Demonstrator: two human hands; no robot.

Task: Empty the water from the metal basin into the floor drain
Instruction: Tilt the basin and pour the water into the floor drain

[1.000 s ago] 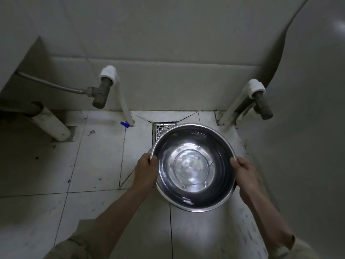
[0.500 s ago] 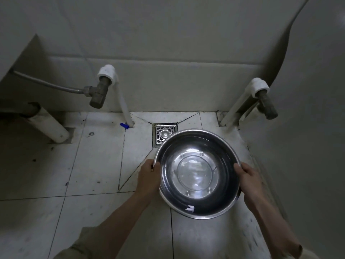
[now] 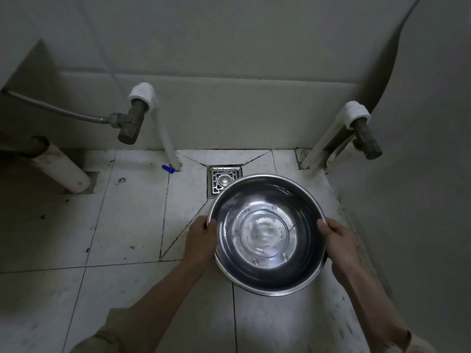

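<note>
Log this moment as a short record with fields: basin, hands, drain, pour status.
basin: metal basin, held above the tiled floor, roughly level, water rippling inside
left hand: grips the left rim
right hand: grips the right rim
drain: floor drain, square grate, partly hidden by the basin's far rim
pour status: not yet started

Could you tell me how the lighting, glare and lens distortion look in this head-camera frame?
Head view: dim overall, darkest along the left edge; bright glare on the metal basin bottom, where ripples blur the reflection; wide-angle lens bows the wall at right into a curve; the floor drain stays sharp, both hands reasonably clear.
</note>
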